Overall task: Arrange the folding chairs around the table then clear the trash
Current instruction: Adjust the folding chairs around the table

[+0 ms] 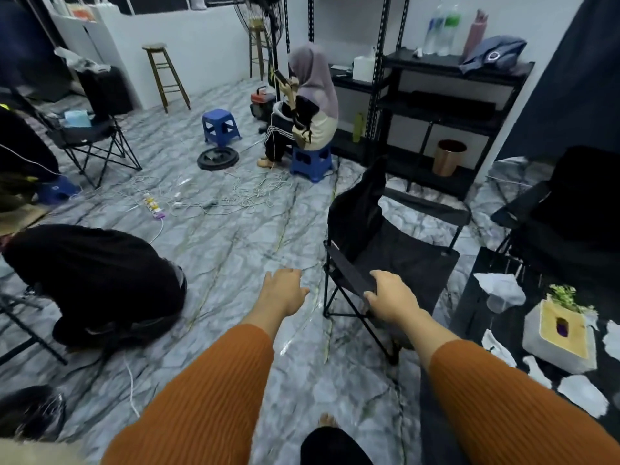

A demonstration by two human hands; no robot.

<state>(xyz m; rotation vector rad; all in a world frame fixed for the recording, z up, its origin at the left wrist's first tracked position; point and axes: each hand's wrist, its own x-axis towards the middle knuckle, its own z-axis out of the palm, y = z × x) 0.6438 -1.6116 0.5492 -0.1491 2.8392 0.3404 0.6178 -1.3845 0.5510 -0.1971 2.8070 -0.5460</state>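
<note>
Gripping chair (396, 250) armrest is right hand (391, 298); left hand (285, 290) held open, empty, at 9 o'clock of it.

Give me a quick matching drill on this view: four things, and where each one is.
Things:
1. right hand
2. left hand
3. paper scraps
4. bin

Places:
A. by the shelving
B. on the chair's armrest
C. on the table
D. in the air over the floor

Pairs: 1-B, 2-D, 3-C, 4-A
</note>
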